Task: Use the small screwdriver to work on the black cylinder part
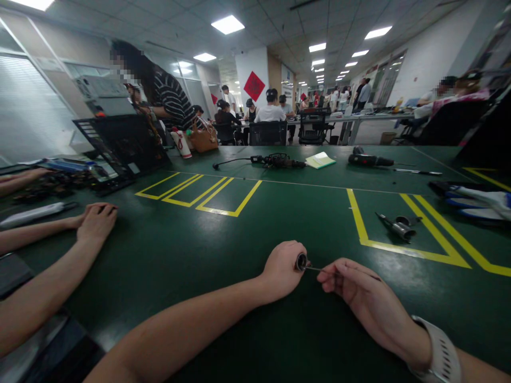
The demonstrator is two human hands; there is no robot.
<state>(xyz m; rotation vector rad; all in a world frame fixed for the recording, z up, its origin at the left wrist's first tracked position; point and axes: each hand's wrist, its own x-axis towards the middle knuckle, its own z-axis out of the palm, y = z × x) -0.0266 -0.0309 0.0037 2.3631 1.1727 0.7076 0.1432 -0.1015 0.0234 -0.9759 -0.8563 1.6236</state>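
My left hand (284, 270) is closed around a hollow, dark metal cylinder (301, 261), its round open end facing me. Most of that part is hidden in the fist. My right hand (357, 290), with a pale watch strap at the wrist, pinches a thin metal rod (312, 268). The rod reaches across to the cylinder's side; whether it enters a hole there cannot be made out. Beyond my right hand, metal pieces (399, 226), one a curved shell with a pointed end, lie inside a yellow-taped area.
On the green table (191, 255), yellow tape (217, 211) marks several areas. A corded tool (279, 160), a notepad (320, 160) and a power screwdriver (369, 159) lie farther back. Blue-white gloves (475, 202) are at right. A co-worker's hands (96, 221) rest at left.
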